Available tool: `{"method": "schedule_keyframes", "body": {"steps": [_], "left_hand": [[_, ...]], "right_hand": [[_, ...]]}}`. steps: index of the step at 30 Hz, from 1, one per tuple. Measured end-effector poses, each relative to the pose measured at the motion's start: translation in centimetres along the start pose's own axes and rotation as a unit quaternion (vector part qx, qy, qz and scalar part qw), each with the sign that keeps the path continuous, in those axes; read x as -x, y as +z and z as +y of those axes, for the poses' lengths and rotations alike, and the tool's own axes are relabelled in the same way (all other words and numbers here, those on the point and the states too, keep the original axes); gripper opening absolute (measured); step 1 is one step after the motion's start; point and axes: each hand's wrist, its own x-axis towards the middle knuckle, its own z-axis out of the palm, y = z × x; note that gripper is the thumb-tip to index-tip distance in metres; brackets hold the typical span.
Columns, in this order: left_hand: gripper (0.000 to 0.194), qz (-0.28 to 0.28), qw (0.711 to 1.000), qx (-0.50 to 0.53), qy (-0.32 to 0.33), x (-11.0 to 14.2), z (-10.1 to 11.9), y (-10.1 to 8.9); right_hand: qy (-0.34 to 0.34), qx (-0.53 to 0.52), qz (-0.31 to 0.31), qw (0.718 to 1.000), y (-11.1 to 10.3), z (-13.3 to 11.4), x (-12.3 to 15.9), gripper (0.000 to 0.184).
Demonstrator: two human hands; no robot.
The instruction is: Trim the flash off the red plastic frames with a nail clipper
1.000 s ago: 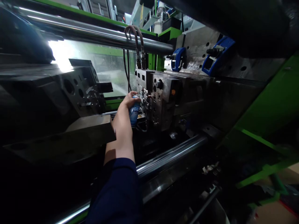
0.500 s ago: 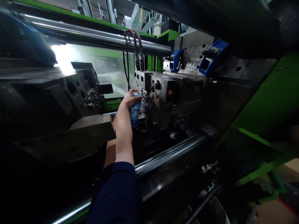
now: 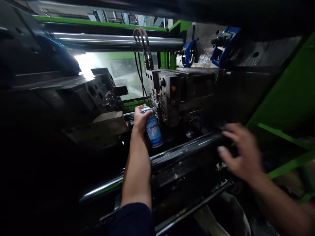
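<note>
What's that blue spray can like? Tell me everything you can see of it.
The blue cylindrical spray can looks like printed metal, with pale markings too small to read and a whitish nozzle on top. It leans, top toward the picture's left, gripped near its upper end by the person's bare left hand. Its base shows just above a shiny metal bar.

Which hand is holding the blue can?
The left hand: it grips the blue spray can near its top, while the right hand, blurred, looks open and empty.

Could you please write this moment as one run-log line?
left hand: holds blue spray can | can: tilted, near metal block | right hand: open, blurred, near metal bar
</note>
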Motion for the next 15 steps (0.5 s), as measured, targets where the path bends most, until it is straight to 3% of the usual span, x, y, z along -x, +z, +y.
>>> {"method": "schedule_keyframes", "body": {"steps": [1, 2, 3, 5, 6, 7, 8, 9, 11, 13, 15], "left_hand": [[0.053, -0.016, 1.0, 0.023, 0.003, 2.6, 0.4, 0.0], [0.054, -0.033, 0.998, 0.058, 0.012, 5.0, 1.0, 0.1], [0.056, -0.056, 0.992, 0.106, 0.027, 7.3, 1.6, 0.2], [0.064, -0.109, 0.967, 0.222, 0.062, 11.0, 2.9, 0.3], [0.066, -0.118, 0.958, 0.252, 0.076, 12.5, 3.4, 0.2], [0.066, -0.106, 0.958, 0.254, 0.085, 13.9, 3.7, 0.0], [0.065, -0.075, 0.966, 0.231, 0.085, 15.3, 3.8, -0.3], [0.063, -0.038, 0.975, 0.203, 0.077, 16.8, 3.7, -0.6], [0.062, 0.013, 0.986, 0.163, 0.042, 20.1, 2.8, -1.1], [0.071, -0.004, 0.99, 0.14, -0.003, 23.6, 1.3, -1.2], [0.081, -0.011, 0.993, 0.108, -0.041, 26.4, -0.3, -1.0]], "right_hand": [[0.026, -0.109, -0.067, 0.991, 2.4, -1.0, 0.2, 0.06], [0.059, -0.242, -0.144, 0.958, 4.9, -2.2, 0.2, 0.07], [0.099, -0.363, -0.211, 0.902, 7.2, -3.5, -0.1, 0.084], [0.141, -0.543, -0.327, 0.76, 10.5, -6.0, -0.8, 0.099], [0.141, -0.592, -0.367, 0.704, 11.5, -7.2, -1.1, 0.101], [0.14, -0.618, -0.386, 0.671, 12.1, -8.3, -1.3, 0.097], [0.142, -0.623, -0.383, 0.667, 12.4, -9.2, -1.2, 0.092], [0.149, -0.611, -0.36, 0.689, 12.4, -9.9, -1.0, 0.087], [0.177, -0.555, -0.283, 0.762, 12.5, -10.9, -0.2, 0.088], [0.199, -0.494, -0.236, 0.813, 12.9, -11.4, 0.8, 0.09], [0.198, -0.471, -0.242, 0.825, 13.5, -11.8, 1.2, 0.087]]}}
